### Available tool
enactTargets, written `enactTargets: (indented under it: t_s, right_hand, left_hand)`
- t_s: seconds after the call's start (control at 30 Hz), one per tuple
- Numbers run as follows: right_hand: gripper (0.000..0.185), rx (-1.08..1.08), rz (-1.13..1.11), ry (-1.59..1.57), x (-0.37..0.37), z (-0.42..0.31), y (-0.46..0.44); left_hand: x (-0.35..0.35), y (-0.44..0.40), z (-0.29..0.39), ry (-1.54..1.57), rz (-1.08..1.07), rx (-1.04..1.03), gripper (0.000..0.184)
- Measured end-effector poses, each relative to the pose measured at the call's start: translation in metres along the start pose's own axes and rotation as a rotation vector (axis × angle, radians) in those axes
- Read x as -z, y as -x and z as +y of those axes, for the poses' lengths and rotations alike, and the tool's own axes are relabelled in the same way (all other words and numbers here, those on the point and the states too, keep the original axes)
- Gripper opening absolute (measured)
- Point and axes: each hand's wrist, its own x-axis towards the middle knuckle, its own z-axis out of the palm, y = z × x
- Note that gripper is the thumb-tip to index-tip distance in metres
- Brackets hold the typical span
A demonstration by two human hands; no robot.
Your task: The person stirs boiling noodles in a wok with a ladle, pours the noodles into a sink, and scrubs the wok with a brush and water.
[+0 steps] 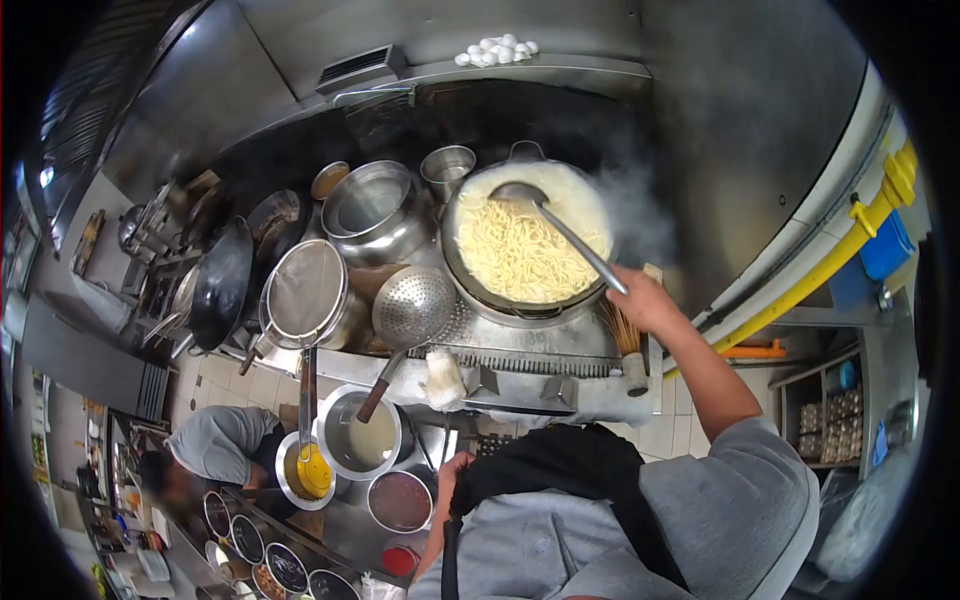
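My right hand [643, 300] is wrapped round the end of a long-handled metal ladle [580, 243]. The ladle's bowl rests at the far side of a big steaming pot [452, 262], among pale noodles [520, 250] in cloudy, foamy liquid. Close to my body, beside the black apron [560, 465], is my left hand [455, 468]; its fingers are too small and partly hidden to make out. A bamboo brush [630, 360] stands just below my right hand. Left of the pot lies a perforated skimmer [413, 307] with a wooden handle.
A wide metal pot [400, 235] and a fine mesh strainer [306, 290] stand left of the noodles, with a dark wok [222, 285] beyond. Behind me are a pot of pale liquid [362, 440] and a bowl of yellow liquid [310, 475]. A co-worker [225, 445] bends at lower left.
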Motion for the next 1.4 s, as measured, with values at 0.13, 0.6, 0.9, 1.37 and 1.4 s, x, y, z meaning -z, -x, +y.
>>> enactTargets:
  t_s: [0.13,0.6,0.9,1.37,1.4]
  right_hand:
    - [0.043,0.001,0.003,0.213,-0.001,-0.032,-0.066]
    - [0.048,-0.114,-0.099,0.456,0.010,-0.006,0.044]
    - [0.055,-0.189,-0.091,0.435,0.022,0.008,0.126]
    - [0.055,-0.237,-0.201,0.473,-0.009,0.035,0.107]
    - [0.055,-0.230,-0.202,0.474,-0.009,0.030,0.098]
  left_hand:
    - [-0.014,0.010,0.033,0.071,-0.030,0.014,0.008]
    - [-0.017,-0.013,0.042,0.110,-0.189,0.072,0.011]
    - [-0.017,-0.041,0.048,-0.029,-0.365,-0.082,0.014]
    - [-0.012,-0.042,0.045,0.005,-0.321,-0.034,0.014]
    - [-0.013,-0.042,0.048,-0.058,-0.313,-0.057,0.014]
